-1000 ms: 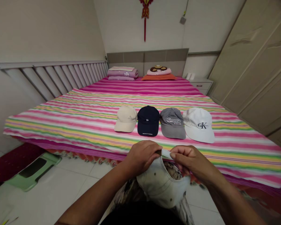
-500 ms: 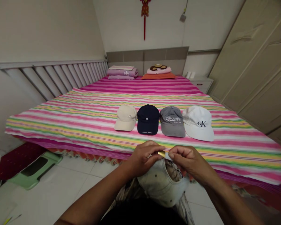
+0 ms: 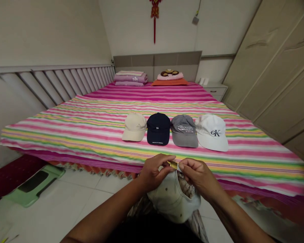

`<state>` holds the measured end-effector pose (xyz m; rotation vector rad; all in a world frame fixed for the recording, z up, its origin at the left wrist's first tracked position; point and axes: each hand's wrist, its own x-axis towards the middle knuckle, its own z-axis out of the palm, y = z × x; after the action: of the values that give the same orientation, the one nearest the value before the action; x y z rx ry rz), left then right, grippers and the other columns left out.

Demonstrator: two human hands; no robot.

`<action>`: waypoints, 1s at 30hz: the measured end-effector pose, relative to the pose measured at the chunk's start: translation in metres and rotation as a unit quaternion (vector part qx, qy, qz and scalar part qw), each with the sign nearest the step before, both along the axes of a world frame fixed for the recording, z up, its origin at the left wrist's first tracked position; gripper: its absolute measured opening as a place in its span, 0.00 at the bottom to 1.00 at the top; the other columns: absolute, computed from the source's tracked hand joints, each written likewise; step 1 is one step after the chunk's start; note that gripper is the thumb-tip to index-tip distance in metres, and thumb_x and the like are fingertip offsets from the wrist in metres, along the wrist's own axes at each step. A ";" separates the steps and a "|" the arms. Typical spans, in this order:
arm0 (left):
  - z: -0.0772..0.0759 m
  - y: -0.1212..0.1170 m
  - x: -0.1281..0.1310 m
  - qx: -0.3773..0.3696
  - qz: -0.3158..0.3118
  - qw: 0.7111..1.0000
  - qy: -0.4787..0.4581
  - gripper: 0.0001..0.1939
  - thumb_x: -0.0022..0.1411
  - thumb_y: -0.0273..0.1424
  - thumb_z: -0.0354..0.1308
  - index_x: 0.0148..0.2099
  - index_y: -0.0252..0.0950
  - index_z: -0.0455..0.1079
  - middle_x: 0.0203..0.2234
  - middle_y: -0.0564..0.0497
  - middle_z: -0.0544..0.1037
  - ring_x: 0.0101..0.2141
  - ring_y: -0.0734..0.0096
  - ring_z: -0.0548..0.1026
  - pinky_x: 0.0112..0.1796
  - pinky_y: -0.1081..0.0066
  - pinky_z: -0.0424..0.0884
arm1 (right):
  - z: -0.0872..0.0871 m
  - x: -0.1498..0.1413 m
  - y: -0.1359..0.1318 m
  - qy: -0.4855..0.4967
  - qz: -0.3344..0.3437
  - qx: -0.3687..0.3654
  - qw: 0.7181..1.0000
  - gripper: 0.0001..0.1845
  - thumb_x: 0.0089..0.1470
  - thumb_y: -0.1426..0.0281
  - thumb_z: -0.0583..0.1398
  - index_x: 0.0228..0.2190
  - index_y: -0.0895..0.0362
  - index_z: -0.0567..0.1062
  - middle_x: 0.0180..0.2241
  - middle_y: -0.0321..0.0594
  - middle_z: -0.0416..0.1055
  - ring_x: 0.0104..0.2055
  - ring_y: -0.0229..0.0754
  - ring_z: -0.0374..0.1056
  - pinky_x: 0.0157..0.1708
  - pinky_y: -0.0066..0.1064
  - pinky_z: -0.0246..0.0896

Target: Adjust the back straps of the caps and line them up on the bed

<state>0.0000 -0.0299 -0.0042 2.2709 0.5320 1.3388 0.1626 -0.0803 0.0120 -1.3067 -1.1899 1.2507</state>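
Right hand (image 3: 199, 177) has drawn closer to the left hand (image 3: 155, 172) since the earlier frame, and the whole view has shifted slightly left. Neither hand is open: both are curled, with their fingers pinched together at the back of a pale cap (image 3: 173, 202) held off the bed, just in front of its edge. Left fingers (image 3: 164, 165) seem to hold a small gold buckle (image 3: 172, 164), while right fingertips (image 3: 183, 165) pinch the cap's pale strap (image 3: 179, 167) beside it. Fingers hide most of the strap, so how it runs through the buckle is hard to make out. Inside the cap's opening a mottled pattern shows, but it is unclear whether that is lining or clothing behind it. The cap's lower edge nearly reaches the bottom of the view, where a dark shape is cut off.

Four caps sit in a row on the bed (image 3: 66, 135), well beyond the hands: beige (image 3: 134, 127), navy (image 3: 158, 129), gray (image 3: 184, 131) and white (image 3: 211, 132). A green stool (image 3: 32, 187) stands on the floor left of the bed.
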 end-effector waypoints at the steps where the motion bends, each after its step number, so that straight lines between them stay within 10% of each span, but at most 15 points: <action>1: 0.000 0.000 0.000 0.000 0.000 1.000 -0.001 0.15 0.56 0.30 0.54 0.47 0.35 0.65 0.33 0.47 0.75 0.27 0.77 0.72 0.30 0.75 0.69 | 0.000 0.000 0.000 -0.012 -0.001 0.009 1.000 0.14 0.44 0.60 0.59 0.19 0.59 0.69 0.11 0.28 0.56 0.13 0.29 0.47 0.14 0.23 0.38; 13: 0.000 0.000 0.000 -0.022 -0.012 1.000 0.006 0.18 0.55 0.29 0.54 0.49 0.34 0.62 0.33 0.47 0.73 0.29 0.76 0.72 0.31 0.74 0.69 | 0.004 -0.002 -0.004 0.165 0.048 -0.037 0.984 0.13 0.44 0.63 0.60 0.21 0.58 0.63 0.14 0.29 0.60 0.14 0.28 0.47 0.17 0.22 0.44; 30: 0.005 0.004 -0.003 -0.061 -0.058 0.996 0.021 0.20 0.54 0.27 0.54 0.50 0.35 0.60 0.33 0.47 0.70 0.30 0.75 0.68 0.31 0.74 0.67 | -0.001 0.003 -0.003 0.085 0.070 -0.042 0.993 0.13 0.44 0.62 0.60 0.21 0.59 0.66 0.18 0.32 0.64 0.17 0.30 0.56 0.19 0.23 0.49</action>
<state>-0.0033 -0.0263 0.0011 2.1988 0.4750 1.1731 0.1661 -0.0838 0.0110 -1.1675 -1.1318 1.4968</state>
